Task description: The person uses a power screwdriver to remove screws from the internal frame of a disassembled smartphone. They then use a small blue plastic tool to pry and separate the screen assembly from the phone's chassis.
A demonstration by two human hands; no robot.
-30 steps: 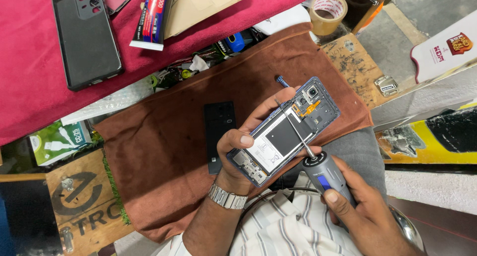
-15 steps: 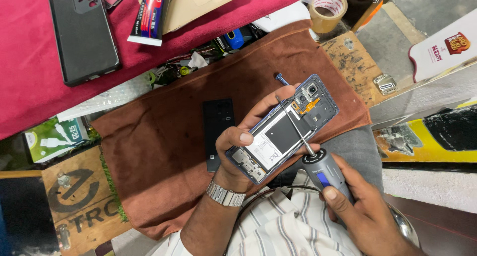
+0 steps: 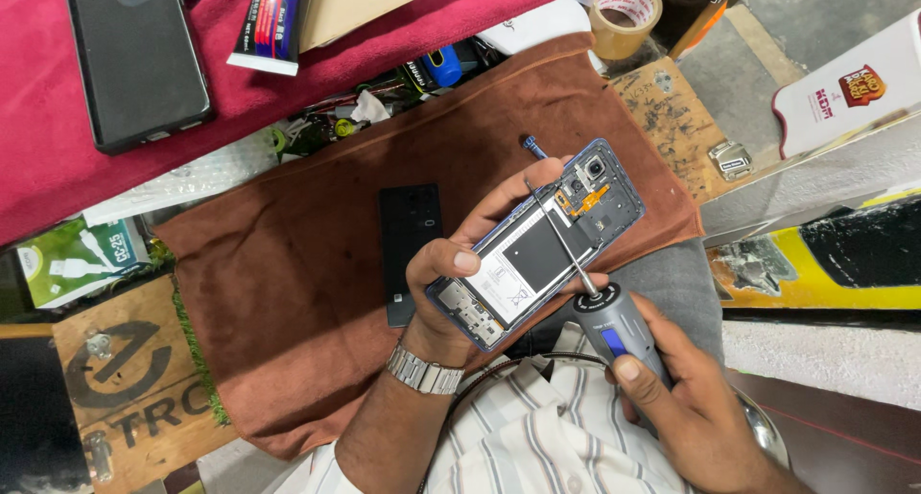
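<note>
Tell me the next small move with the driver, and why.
Probably lower the bit tip toward the top edge of the opened phone: the right hand holds the electric screwdriver with its long shaft crossing the phone, which the left hand steadies.

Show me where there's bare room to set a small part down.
Bare brown cloth lies left of the black back cover, and between opened phone and tape roll. Crowded: the cable clutter along the cloth's top edge.

Bare brown cloth (image 3: 288, 293) lies open left of the hands, broken only by the black back cover (image 3: 410, 254). Above, the tape roll (image 3: 625, 14), glue tube (image 3: 273, 22) and phone case (image 3: 134, 58) crowd the desk (image 3: 58, 182).
</note>
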